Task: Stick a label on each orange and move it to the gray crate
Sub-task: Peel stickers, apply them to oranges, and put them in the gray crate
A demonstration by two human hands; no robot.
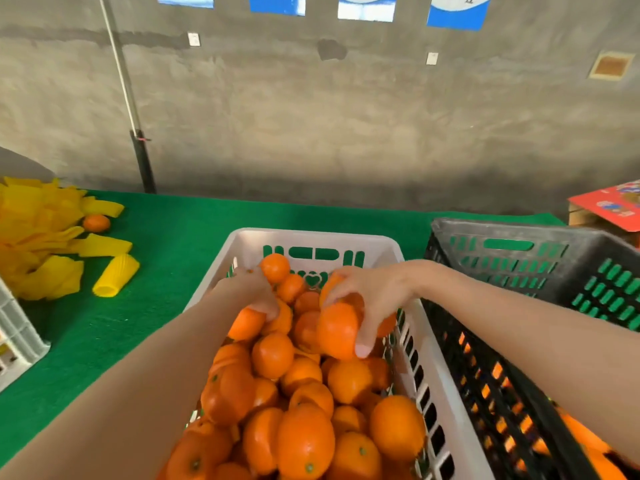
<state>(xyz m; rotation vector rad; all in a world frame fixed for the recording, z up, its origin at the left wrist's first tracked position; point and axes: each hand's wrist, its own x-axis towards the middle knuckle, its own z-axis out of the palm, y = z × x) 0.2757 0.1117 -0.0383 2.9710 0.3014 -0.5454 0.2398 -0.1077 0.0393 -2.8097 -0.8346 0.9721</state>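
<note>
Centrally, one white crate (pixel 311 237), one of three crates in view, stands on a green mat (pixel 166 244), heaped with oranges (pixel 304 441) too many to count. Two bare hands reach into its far end. The right hand (pixel 370 292) grips one orange, the held orange (pixel 337 330), with its fingers spread over the top and its thumb pressed to the near side; the fruit sits just above the heap. The left hand (pixel 252 289) has its fingers curled down over a second orange (pixel 244 323) that lies in the heap.

The gray crate (pixel 519 233) stands just beside the white one, on the right. A few oranges show at its near end and through its side slots.

A third crate (pixel 17 334), white, is cut off at the left edge. Near it lie a pile of yellow foam sleeves (pixel 41 244) and one loose orange (pixel 96 223).

A pierced heart shape marks the far wall of the white crate. One red carton (pixel 609 206) at far right bears print too blurred to read. Four blue-and-white posters (pixel 453 12) hang on the wall behind, cropped by the frame; their writing cannot be read.
</note>
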